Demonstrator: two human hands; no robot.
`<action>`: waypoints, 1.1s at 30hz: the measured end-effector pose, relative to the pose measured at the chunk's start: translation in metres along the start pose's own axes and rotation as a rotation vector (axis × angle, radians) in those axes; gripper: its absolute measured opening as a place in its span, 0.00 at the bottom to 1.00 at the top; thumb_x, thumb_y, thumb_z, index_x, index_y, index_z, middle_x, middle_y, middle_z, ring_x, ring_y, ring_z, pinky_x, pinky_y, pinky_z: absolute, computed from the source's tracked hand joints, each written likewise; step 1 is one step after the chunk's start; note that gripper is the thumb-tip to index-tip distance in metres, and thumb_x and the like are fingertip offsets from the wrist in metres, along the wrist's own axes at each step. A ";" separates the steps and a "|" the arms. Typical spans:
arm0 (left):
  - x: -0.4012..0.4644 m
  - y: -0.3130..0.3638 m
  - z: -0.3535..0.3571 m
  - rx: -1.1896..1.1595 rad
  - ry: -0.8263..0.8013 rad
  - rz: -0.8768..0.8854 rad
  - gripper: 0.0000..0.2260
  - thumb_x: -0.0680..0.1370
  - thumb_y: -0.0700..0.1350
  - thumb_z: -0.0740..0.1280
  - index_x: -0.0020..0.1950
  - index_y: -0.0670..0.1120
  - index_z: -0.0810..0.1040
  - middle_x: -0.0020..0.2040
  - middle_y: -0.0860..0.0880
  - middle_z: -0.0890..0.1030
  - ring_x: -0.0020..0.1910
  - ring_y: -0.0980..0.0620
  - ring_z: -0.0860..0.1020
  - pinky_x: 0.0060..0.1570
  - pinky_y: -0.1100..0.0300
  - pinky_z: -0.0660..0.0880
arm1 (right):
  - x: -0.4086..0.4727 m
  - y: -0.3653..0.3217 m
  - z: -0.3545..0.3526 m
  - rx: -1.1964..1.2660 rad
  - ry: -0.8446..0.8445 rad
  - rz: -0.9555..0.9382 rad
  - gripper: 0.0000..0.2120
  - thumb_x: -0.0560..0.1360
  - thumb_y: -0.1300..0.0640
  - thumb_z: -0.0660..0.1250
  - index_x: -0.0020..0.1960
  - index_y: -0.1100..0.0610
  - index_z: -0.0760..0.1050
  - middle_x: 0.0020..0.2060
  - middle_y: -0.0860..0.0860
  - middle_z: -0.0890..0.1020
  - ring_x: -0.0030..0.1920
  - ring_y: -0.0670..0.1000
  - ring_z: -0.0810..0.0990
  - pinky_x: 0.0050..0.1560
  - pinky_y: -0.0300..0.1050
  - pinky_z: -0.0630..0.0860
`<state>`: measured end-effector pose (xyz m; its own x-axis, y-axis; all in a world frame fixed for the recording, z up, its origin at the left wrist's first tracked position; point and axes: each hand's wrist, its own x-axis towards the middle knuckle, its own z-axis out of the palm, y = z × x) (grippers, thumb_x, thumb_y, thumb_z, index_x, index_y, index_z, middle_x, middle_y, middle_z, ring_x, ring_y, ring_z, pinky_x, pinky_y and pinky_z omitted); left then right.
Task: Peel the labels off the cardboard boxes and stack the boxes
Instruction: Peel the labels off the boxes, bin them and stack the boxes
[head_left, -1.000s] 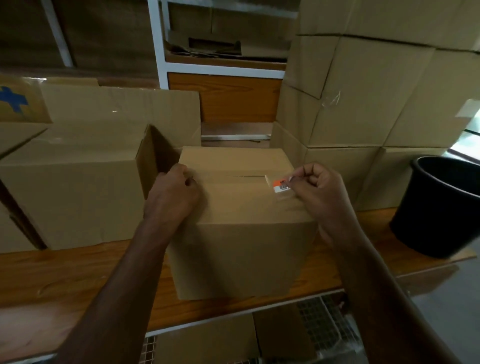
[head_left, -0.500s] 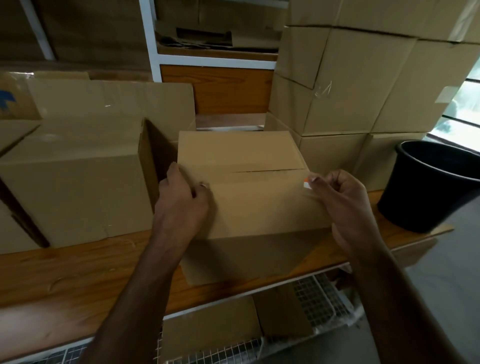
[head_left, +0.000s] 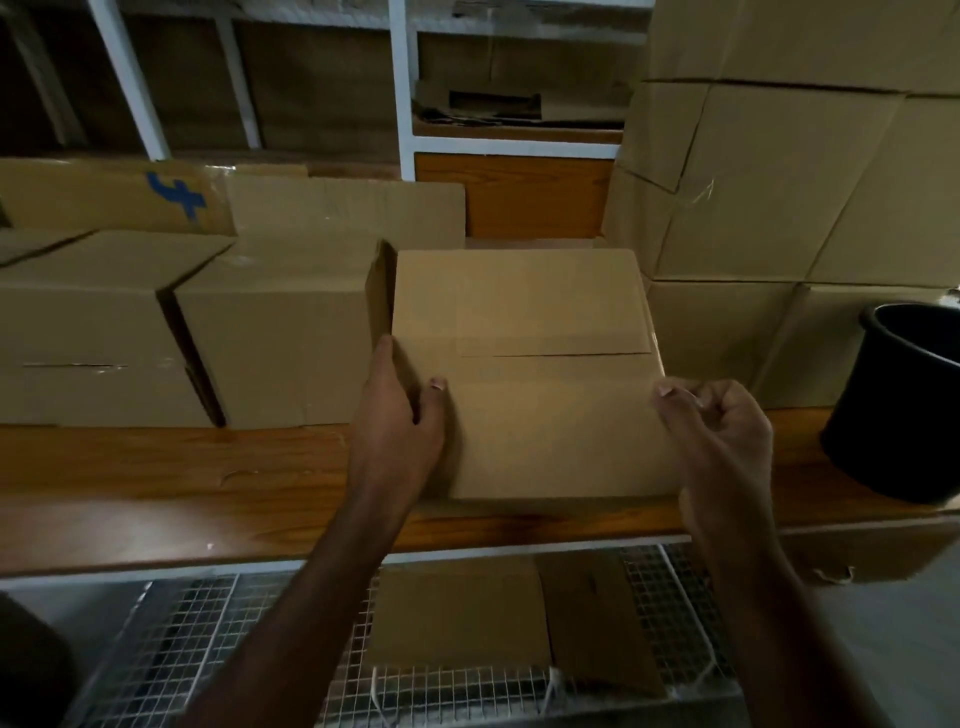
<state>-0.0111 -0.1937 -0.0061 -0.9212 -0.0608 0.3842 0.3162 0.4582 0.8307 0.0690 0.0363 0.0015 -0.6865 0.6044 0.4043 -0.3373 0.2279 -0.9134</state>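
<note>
At the far left, a row of closed cardboard boxes was seen standing on a wooden shelf, one of those behind marked with a blue sign. Just beside them, in the middle of the shelf near its front edge, the box being worked on was placed with its top flaps closed; no label could be made out on the faces that showed. The left hand was laid against the left side of that box, the fingers held straight down its hidden side and the thumb spread across the top, so that the box was steadied rather than clutched. Below the shelf, flat pieces of cardboard were seen lying on a wire rack. At the box's right edge the right hand was held with its fingers curled and the fingertips pressed together as in a pinch; whether anything was caught between them could not be told. Behind that hand a stack of large boxes was piled against the right side, and at the far right a black bucket was stood on the end of the shelf.
</note>
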 end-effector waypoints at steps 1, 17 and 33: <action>-0.006 -0.001 -0.003 -0.005 0.018 0.007 0.29 0.81 0.50 0.64 0.79 0.50 0.55 0.72 0.50 0.70 0.67 0.51 0.72 0.64 0.50 0.73 | -0.005 0.002 -0.002 0.022 -0.003 0.000 0.08 0.77 0.59 0.69 0.47 0.64 0.72 0.39 0.48 0.79 0.39 0.44 0.78 0.39 0.40 0.77; -0.047 -0.055 -0.016 0.085 0.035 0.018 0.35 0.81 0.52 0.64 0.81 0.48 0.47 0.77 0.46 0.61 0.72 0.54 0.61 0.70 0.52 0.62 | -0.039 0.053 0.017 0.073 -0.094 -0.040 0.10 0.76 0.63 0.68 0.42 0.53 0.69 0.48 0.52 0.81 0.47 0.43 0.80 0.43 0.36 0.76; -0.025 -0.112 0.032 -0.124 -0.096 -0.085 0.32 0.78 0.41 0.68 0.76 0.53 0.54 0.71 0.47 0.68 0.69 0.48 0.69 0.68 0.42 0.70 | -0.030 0.096 0.006 0.136 -0.151 0.301 0.04 0.74 0.56 0.65 0.40 0.52 0.73 0.40 0.56 0.73 0.42 0.55 0.70 0.41 0.50 0.68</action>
<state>-0.0307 -0.2147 -0.1215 -0.9614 -0.0067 0.2749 0.2561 0.3419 0.9042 0.0537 0.0355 -0.0985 -0.8521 0.5069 0.1303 -0.1814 -0.0526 -0.9820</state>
